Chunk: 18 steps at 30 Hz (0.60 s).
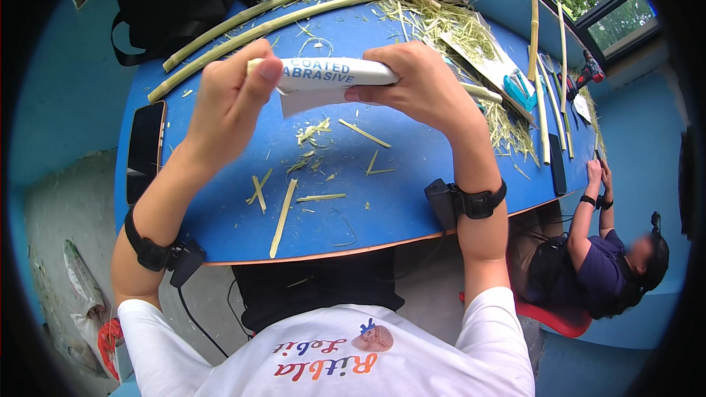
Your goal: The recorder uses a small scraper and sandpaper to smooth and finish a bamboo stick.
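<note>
Above the blue table, a folded sheet of sandpaper [334, 73] with a white printed back stretches between my two hands. My right hand [423, 84] is closed around its right end, thumb below and fingers on top. A pale stick [254, 65] shows a short end at the sandpaper's left side, where the fingers and thumb of my left hand [239, 92] close on it. Most of that stick is hidden by the hand and the sheet. Below them lie thin peeled strips [284, 217] and a patch of shavings [312, 132].
Two long peeled poles [272, 26] lie across the far left, near a black bag [184, 0]. A phone [145, 151] rests at the left edge. Shavings [456, 26] heap at the far right, beside more poles [540, 103] and a drill [588, 70]. Another person [603, 265] sits right.
</note>
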{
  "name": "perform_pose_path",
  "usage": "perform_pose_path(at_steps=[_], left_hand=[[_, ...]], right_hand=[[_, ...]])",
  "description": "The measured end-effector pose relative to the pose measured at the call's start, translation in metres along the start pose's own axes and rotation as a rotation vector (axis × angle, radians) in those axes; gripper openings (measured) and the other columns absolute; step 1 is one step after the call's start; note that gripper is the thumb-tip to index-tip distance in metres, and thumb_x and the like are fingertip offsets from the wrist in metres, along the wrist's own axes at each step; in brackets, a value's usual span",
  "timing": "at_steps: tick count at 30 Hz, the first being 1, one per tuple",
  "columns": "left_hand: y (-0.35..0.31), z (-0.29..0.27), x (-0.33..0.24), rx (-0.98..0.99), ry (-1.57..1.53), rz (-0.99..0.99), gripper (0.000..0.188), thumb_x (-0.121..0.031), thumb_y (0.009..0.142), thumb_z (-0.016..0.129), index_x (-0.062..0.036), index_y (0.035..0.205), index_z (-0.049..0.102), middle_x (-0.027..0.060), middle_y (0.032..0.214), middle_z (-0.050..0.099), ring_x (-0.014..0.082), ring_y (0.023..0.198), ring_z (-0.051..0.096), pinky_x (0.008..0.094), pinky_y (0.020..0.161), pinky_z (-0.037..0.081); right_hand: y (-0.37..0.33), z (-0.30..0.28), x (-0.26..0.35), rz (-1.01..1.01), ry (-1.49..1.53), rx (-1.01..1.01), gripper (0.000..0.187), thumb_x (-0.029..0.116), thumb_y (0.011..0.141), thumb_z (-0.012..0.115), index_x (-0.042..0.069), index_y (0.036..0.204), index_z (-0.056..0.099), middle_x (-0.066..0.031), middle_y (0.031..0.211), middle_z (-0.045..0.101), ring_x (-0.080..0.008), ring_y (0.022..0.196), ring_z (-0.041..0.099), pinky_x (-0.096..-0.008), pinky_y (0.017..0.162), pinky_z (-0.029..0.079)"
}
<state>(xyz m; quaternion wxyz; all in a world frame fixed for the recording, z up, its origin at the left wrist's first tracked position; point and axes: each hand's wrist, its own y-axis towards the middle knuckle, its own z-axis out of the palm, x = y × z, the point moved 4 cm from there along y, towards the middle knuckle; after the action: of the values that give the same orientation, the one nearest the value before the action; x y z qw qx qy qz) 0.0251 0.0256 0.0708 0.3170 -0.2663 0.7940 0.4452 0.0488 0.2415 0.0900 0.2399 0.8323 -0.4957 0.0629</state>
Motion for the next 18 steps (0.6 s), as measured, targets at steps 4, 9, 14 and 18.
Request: perform_pose_path(at_steps=[4, 9, 14, 18], left_hand=[[0.004, -0.030, 0.017, -0.367, -0.095, -0.120, 0.049, -0.051, 0.098, 0.039, -0.0100, 0.072, 0.047, -0.0038, 0.054, 0.035, 0.0038, 0.051, 0.032, 0.0216, 0.047, 0.024], [0.013, -0.075, 0.035, -0.846, -0.317, -0.290, 0.041, -0.047, 0.092, 0.047, -0.0127, 0.071, 0.046, -0.0035, 0.053, 0.035, 0.0065, 0.049, 0.032, 0.0251, 0.048, 0.026], [0.014, -0.077, 0.047, -0.823, -0.320, -0.354, 0.039, -0.045, 0.092, 0.047, -0.0123, 0.072, 0.045, -0.0032, 0.052, 0.034, 0.0071, 0.049, 0.031, 0.0248, 0.048, 0.027], [0.017, -0.079, 0.049, -0.756, -0.250, -0.386, 0.041, -0.046, 0.093, 0.046, -0.0123, 0.070, 0.044, -0.0033, 0.052, 0.033, 0.0072, 0.047, 0.030, 0.0246, 0.047, 0.026]], right_hand=[[-0.001, -0.006, -0.018, 0.134, -0.007, -0.010, 0.026, 0.025, 0.076, 0.076, 0.005, 0.091, 0.070, -0.0122, 0.073, 0.066, -0.0244, 0.065, 0.062, -0.0347, 0.062, 0.047], [-0.009, -0.020, -0.060, 0.314, -0.112, -0.080, 0.029, 0.036, 0.077, 0.073, 0.010, 0.089, 0.070, -0.0125, 0.075, 0.065, -0.0305, 0.072, 0.063, -0.0393, 0.066, 0.048], [-0.010, -0.025, -0.067, 0.346, -0.153, -0.120, 0.030, 0.038, 0.077, 0.073, 0.011, 0.089, 0.070, -0.0117, 0.076, 0.066, -0.0296, 0.073, 0.063, -0.0387, 0.067, 0.048], [-0.011, -0.026, -0.063, 0.337, -0.203, -0.129, 0.031, 0.039, 0.076, 0.073, 0.011, 0.090, 0.070, -0.0117, 0.077, 0.066, -0.0298, 0.075, 0.063, -0.0399, 0.068, 0.048]])
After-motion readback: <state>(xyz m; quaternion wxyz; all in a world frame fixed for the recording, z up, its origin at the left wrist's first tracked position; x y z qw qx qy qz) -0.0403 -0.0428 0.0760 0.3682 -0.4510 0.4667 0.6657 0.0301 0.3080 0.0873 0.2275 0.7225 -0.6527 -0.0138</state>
